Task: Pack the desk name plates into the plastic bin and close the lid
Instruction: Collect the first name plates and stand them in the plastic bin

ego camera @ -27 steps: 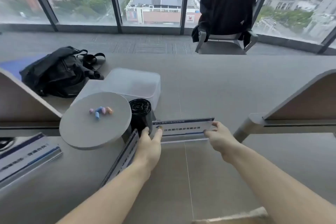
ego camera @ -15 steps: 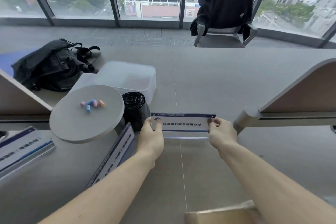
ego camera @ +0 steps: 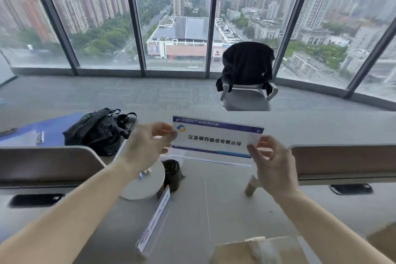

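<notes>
While raised above the desk, left hand (ego camera: 147, 146) and right hand (ego camera: 272, 161) pinch name plate (ego camera: 216, 139) ends.

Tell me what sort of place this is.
Probably a high-rise office: floor-to-ceiling windows over a city, a desk with side partitions, an office chair, and a corporate name plate held up in both hands.

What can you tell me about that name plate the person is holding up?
The name plate is a wide white card with a dark blue band along its top, a blue stripe near the bottom, a small blue and yellow logo at its upper left and one line of black Chinese characters. It looks set in clear plastic. It is lifted off the desk, facing the camera, slightly tilted, pinched at one end by the left hand and at the other by the right hand.
</notes>
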The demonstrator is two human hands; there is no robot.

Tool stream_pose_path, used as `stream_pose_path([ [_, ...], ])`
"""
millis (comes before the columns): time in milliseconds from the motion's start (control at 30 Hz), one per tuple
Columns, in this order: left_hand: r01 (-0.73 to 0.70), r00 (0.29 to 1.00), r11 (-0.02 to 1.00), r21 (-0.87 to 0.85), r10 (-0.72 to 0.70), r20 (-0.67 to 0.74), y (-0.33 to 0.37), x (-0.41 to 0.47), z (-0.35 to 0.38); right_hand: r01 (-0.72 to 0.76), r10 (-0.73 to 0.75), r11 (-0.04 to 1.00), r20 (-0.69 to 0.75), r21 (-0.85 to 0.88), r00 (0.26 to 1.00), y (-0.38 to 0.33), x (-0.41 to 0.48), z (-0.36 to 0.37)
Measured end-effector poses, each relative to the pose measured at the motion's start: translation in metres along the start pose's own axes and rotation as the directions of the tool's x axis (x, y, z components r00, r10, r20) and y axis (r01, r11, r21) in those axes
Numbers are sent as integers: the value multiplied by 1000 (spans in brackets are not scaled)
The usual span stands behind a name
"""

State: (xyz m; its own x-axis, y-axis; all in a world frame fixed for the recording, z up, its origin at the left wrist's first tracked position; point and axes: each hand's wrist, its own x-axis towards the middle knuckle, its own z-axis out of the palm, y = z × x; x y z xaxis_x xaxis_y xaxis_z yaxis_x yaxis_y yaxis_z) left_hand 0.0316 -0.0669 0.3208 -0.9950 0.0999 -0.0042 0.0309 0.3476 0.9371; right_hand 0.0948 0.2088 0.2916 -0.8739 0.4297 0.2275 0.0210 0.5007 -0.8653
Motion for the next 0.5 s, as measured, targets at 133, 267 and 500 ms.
stream_pose_path([
  [133,-93,995,995,-42,95,44,53,-48,-60,64,-70,992,48,113,996,-64,-32,-24],
  [267,-57,986,998,11,54,156,79,-94,-120,78,-103,986,166,148,981,-115,-66,-31],
  [500,-435,899,718,543,313,306,131,-183,-204,438,-405,886,208,-152,890,-218,-157,-13],
])
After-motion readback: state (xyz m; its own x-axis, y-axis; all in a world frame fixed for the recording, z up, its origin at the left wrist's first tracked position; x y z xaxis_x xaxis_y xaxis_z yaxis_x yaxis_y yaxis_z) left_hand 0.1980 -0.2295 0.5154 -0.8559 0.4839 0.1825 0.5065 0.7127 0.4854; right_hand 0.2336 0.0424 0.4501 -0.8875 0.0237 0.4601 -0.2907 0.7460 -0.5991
